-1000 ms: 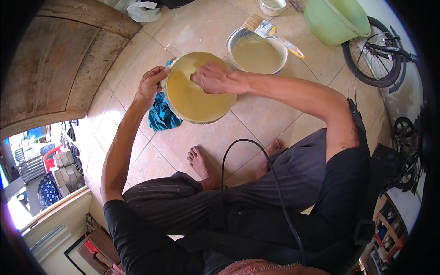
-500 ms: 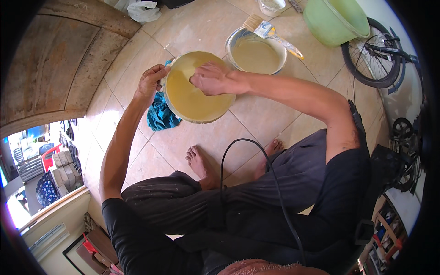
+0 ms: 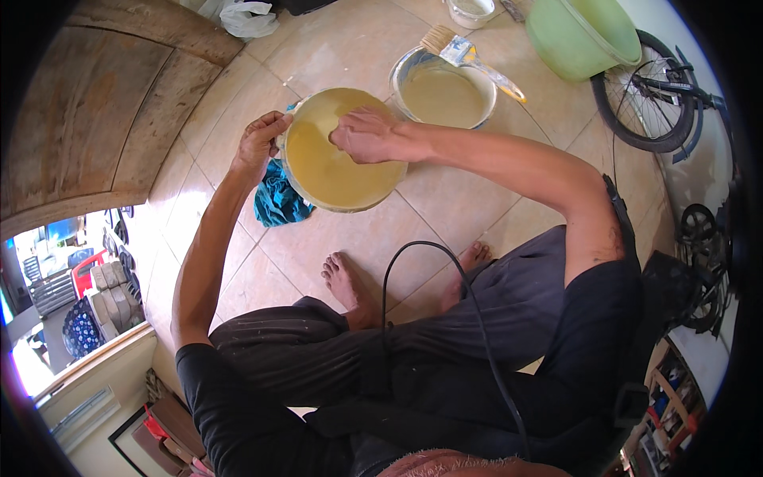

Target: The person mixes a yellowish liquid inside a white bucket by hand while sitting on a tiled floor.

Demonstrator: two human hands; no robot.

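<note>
My left hand (image 3: 265, 137) grips the left rim of a round, pale tub (image 3: 297, 181), its thumb over the edge. Yellowish, paint-like liquid (image 3: 342, 179) fills the tub. Over the liquid, my right hand (image 3: 364, 135) is closed in a fist, knuckles up; whatever it may hold is hidden beneath it. A crumpled teal cloth (image 3: 278, 197) lies on the floor under the tub's left side. Just beyond to the right stands a white bucket (image 3: 400, 86) of similar cream-coloured liquid. A wide paintbrush (image 3: 469, 57) with a stained handle rests across that bucket's far rim.
A green basin (image 3: 556, 40) and a bicycle wheel (image 3: 636, 95) stand at the far right. At the far edge sits a small white pail (image 3: 470, 11). Wooden furniture (image 3: 95, 103) flanks the left. A black cable (image 3: 477, 306) loops over my lap, near my bare feet (image 3: 343, 278).
Almost nothing differs. The tub has shifted very slightly left, with my left hand still on its rim and my right fist over the liquid.
</note>
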